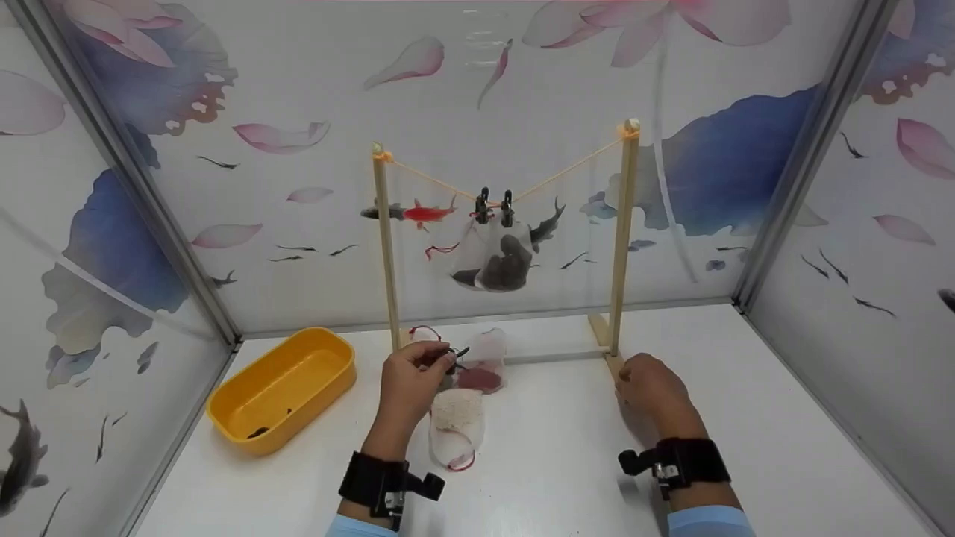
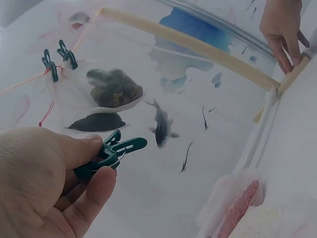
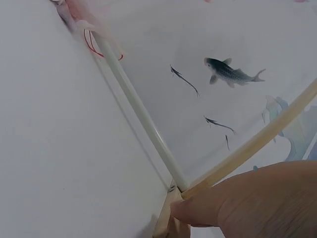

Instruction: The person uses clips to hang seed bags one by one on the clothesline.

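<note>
My left hand (image 1: 409, 380) pinches a dark green clothespin (image 2: 111, 154) between thumb and fingers, its handles pointing away from the palm in the left wrist view. With my right hand (image 1: 655, 382) I grip the wooden foot (image 3: 166, 220) of the stand's right post (image 1: 624, 246). An orange string (image 1: 571, 175) sags between the two posts. Two clothespins (image 1: 495, 207) on it hold up a sheer white pouch (image 1: 477, 250) with dark contents. Below my left hand lie a pouch with reddish contents (image 1: 480, 378) and a pouch with cream-coloured contents (image 1: 456, 412).
A yellow tub (image 1: 298, 377) stands at the left with small dark pieces (image 1: 259, 432) inside. The stand's left post (image 1: 387, 253) rises beyond my left hand, and a white bar (image 3: 141, 109) joins the posts low down. Printed panels wall in the white table (image 1: 552, 447).
</note>
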Available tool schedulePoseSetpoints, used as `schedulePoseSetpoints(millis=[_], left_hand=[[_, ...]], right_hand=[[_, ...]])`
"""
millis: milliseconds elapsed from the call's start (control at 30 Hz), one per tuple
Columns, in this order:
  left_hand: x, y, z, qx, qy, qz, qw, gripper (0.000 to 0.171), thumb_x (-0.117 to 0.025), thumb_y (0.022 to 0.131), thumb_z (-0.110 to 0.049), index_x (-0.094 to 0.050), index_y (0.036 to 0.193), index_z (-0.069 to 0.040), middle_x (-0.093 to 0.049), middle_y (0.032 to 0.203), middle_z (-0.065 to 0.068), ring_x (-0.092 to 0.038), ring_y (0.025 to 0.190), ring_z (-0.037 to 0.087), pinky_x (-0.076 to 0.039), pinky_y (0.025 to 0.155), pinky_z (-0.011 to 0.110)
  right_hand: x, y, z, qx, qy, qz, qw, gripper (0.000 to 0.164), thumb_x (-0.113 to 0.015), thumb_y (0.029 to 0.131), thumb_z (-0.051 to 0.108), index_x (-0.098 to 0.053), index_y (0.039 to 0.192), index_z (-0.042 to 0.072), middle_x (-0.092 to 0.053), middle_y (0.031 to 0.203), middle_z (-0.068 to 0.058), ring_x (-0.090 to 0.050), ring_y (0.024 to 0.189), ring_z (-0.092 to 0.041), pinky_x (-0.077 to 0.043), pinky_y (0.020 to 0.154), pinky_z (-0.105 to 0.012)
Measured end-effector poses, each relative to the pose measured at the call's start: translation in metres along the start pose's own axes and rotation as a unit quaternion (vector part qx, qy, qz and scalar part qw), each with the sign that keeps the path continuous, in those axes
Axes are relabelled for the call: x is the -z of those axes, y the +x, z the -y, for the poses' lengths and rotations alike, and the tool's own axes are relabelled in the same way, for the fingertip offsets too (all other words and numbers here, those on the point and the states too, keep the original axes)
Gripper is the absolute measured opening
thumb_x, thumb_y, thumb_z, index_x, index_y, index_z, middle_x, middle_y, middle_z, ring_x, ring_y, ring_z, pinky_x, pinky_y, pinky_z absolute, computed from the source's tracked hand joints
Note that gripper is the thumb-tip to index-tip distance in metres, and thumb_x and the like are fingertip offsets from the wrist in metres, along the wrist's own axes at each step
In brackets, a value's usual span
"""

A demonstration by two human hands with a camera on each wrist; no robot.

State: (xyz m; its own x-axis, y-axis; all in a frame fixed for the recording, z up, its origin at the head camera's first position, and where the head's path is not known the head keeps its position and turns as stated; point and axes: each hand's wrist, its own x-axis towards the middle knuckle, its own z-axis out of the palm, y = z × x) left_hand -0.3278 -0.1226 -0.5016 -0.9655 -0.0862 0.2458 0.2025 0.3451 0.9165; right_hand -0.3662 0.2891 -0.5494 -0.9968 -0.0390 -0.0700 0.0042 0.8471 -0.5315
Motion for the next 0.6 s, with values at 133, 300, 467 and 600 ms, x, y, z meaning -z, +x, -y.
schedulePoseSetpoints(millis=[133,300,467,600], left_hand=[[-0.003,-0.003,-0.008,-0.001,-0.038,0.017,0.9991,0.018,-0.085,0.103,-0.014,-0.086,0.120,-0.007,-0.081,0.110,0.011,-0.076,0.098,0.018,-0.069,0.083,0.031],[-0.004,-0.006,-0.020,0.013,-0.125,0.028,0.9917,0.019,-0.084,0.103,-0.010,-0.085,0.121,-0.003,-0.079,0.108,0.013,-0.075,0.089,0.016,-0.068,0.078,0.026],[-0.005,-0.014,-0.029,0.014,-0.204,0.060,0.9770,0.023,-0.080,0.106,-0.005,-0.081,0.127,0.004,-0.077,0.108,0.010,-0.076,0.089,0.016,-0.070,0.082,0.030],[-0.009,-0.020,-0.035,0.013,-0.239,0.089,0.9670,0.025,-0.077,0.108,-0.006,-0.078,0.129,0.008,-0.076,0.106,0.007,-0.076,0.087,0.014,-0.070,0.080,0.029]], right_hand=[[0.008,-0.004,0.022,0.024,0.014,-0.015,1.000,0.044,-0.073,0.110,0.021,-0.069,0.146,-0.003,-0.069,0.146,-0.029,-0.071,0.127,-0.047,-0.061,0.103,-0.060],[0.018,-0.017,0.080,0.088,0.054,-0.057,0.993,0.067,-0.082,0.107,0.034,-0.057,0.165,0.011,-0.074,0.149,-0.017,-0.074,0.133,-0.040,-0.062,0.106,-0.061],[0.014,-0.036,0.136,0.213,0.120,-0.093,0.965,0.086,-0.092,0.098,0.033,-0.050,0.171,0.012,-0.083,0.129,-0.003,-0.081,0.115,-0.026,-0.065,0.097,-0.057],[0.007,-0.050,0.161,0.315,0.164,-0.063,0.933,0.086,-0.093,0.098,0.027,-0.050,0.171,0.010,-0.083,0.124,-0.001,-0.080,0.107,-0.021,-0.067,0.090,-0.048]])
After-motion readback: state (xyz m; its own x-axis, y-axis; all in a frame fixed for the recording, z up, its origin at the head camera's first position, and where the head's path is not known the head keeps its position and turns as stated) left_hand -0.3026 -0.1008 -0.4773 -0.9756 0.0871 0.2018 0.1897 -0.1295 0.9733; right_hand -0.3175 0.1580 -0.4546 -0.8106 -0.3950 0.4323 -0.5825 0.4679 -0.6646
